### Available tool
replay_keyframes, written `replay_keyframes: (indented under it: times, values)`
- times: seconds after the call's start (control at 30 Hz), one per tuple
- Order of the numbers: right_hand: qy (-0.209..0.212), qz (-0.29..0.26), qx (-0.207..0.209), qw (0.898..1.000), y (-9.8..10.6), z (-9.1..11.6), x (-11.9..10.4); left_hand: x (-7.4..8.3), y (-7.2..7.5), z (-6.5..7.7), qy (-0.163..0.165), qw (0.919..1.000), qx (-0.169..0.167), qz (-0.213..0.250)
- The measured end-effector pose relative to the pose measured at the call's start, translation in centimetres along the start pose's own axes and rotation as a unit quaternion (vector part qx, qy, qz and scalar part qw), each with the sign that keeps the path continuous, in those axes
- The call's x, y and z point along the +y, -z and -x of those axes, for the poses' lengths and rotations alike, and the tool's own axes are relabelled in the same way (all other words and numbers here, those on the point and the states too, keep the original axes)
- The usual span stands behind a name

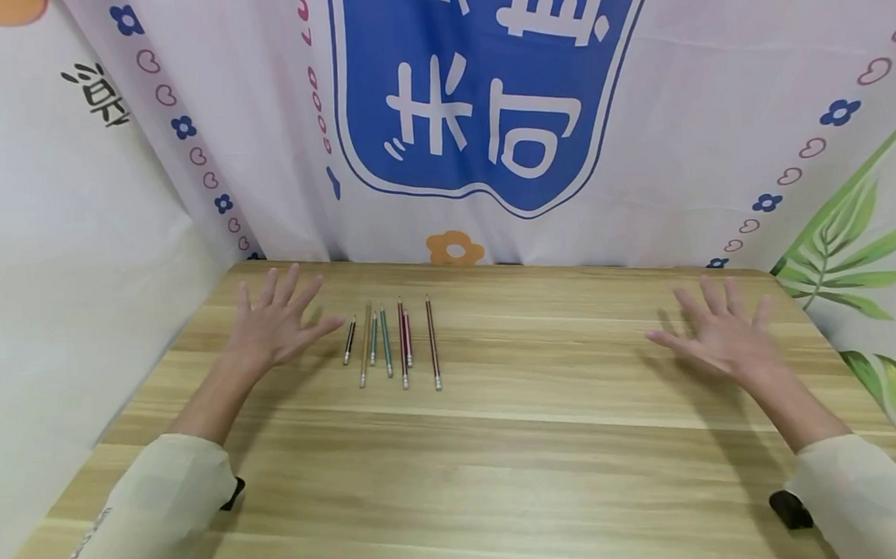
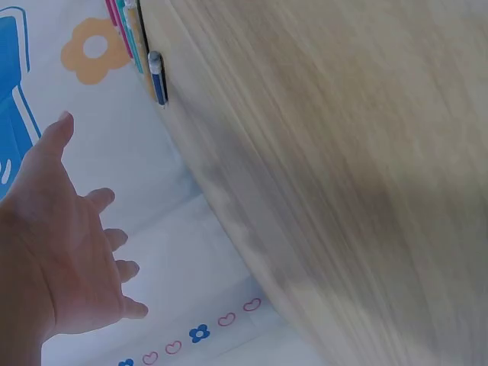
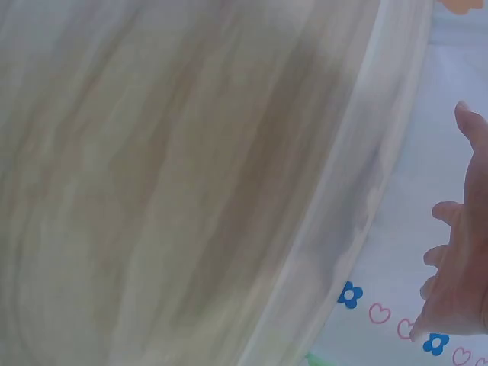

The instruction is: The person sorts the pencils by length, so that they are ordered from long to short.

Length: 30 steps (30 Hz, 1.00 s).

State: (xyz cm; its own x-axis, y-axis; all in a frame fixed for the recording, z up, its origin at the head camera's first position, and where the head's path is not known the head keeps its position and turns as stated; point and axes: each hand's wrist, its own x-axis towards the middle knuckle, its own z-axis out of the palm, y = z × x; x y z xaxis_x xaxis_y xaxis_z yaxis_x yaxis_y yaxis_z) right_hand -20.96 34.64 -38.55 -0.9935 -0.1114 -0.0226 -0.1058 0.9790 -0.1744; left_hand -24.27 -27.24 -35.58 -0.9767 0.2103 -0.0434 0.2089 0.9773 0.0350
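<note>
My left hand (image 1: 273, 325) is spread above the far left of the table, fingers straight, holding nothing. Just to its right lies a short black pencil (image 1: 350, 340), the nearest thing to it. Beyond that, side by side, lie a tan pencil (image 1: 365, 346), two teal pencils (image 1: 386, 342) and several dark red pencils (image 1: 432, 344), their eraser ends toward me. In the left wrist view the black pencil (image 2: 158, 79) shows past the thumb. My right hand (image 1: 724, 334) hovers over the right side with fingers spread, away from the pencils and holding nothing.
The wood-grain table (image 1: 501, 469) ends at a printed cloth backdrop (image 1: 684, 177) along the far edge. A white sheet (image 1: 43, 289) hangs at the left, and a leaf-patterned cloth (image 1: 853, 262) at the right. Dark wrist devices (image 1: 791, 510) sit beneath the sleeves.
</note>
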Motion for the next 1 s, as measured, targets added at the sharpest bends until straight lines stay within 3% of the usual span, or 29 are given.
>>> replay_keyframes:
  times: [1.0]
  values:
    - [0.056,-0.017,-0.012,0.998,-1.1,-1.7,-6.1,2.2,0.1,0.0,-0.021,0.9989,-0.024,0.035]
